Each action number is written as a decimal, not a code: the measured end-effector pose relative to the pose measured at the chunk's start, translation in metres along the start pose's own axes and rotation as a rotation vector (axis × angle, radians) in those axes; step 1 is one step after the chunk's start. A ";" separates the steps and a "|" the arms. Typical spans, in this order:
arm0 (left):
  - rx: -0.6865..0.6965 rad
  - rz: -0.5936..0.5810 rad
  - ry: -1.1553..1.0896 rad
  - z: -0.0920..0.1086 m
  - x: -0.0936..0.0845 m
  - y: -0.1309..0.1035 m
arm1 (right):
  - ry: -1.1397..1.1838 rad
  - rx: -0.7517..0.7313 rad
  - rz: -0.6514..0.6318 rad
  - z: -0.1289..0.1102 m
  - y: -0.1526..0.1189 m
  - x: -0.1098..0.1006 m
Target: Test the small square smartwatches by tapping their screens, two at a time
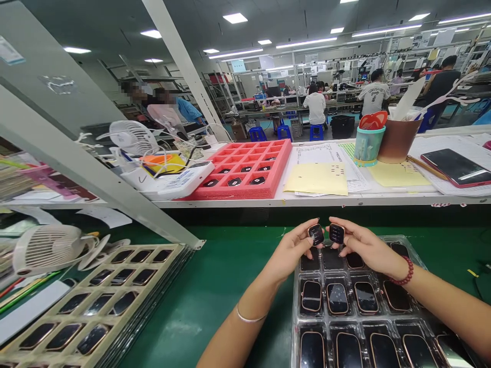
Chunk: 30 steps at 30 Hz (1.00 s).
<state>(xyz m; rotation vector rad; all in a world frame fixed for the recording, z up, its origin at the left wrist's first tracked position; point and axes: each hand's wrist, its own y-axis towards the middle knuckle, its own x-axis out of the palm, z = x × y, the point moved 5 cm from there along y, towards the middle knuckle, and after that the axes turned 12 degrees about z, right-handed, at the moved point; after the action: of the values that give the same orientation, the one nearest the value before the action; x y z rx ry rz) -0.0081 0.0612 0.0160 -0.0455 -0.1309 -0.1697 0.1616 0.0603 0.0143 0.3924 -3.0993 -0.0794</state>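
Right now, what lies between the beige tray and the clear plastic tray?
In the head view, green tabletop lies between beige tray and clear plastic tray, crossed by the left forearm with its silver bangle.

We see green table [230, 286] near, white shelf [314, 202] behind it, blue stools [316, 132] far, lit ceiling panels [235, 18] above, slanted white post [182, 59] left.

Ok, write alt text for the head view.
A person's left grip holds a small dark-screened device and the right grip holds another, over a clear plastic tray of similar ones on a green bench. A beige tray of more lies to the left; a red tray sits on the shelf ahead.
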 end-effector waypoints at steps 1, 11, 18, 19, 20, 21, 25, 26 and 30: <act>-0.016 -0.006 -0.023 0.000 0.000 0.000 | 0.042 0.023 -0.005 0.000 0.001 -0.001; -0.064 -0.106 -0.145 -0.008 0.004 0.001 | 0.151 0.125 -0.087 -0.001 0.001 0.003; -0.068 -0.112 -0.149 -0.005 0.003 -0.002 | 0.089 0.120 -0.066 -0.007 -0.004 0.006; -0.068 -0.113 -0.149 -0.005 0.003 -0.002 | 0.087 0.120 -0.067 -0.007 -0.004 0.006; -0.066 -0.112 -0.148 -0.005 0.003 -0.002 | 0.084 0.120 -0.069 -0.007 -0.004 0.006; -0.064 -0.113 -0.146 -0.005 0.003 -0.002 | 0.082 0.120 -0.073 -0.007 -0.004 0.006; -0.059 -0.119 -0.132 -0.006 0.003 -0.002 | 0.070 0.116 -0.082 -0.006 -0.004 0.006; -0.056 -0.121 -0.129 -0.006 0.003 -0.002 | 0.066 0.113 -0.080 -0.006 -0.004 0.006; -0.048 -0.125 -0.118 -0.007 0.002 -0.002 | 0.053 0.108 -0.075 -0.006 -0.004 0.006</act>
<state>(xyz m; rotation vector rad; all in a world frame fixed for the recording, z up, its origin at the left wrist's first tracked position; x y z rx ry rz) -0.0055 0.0585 0.0099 -0.0956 -0.2481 -0.2950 0.1570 0.0546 0.0203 0.5049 -3.0451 0.0958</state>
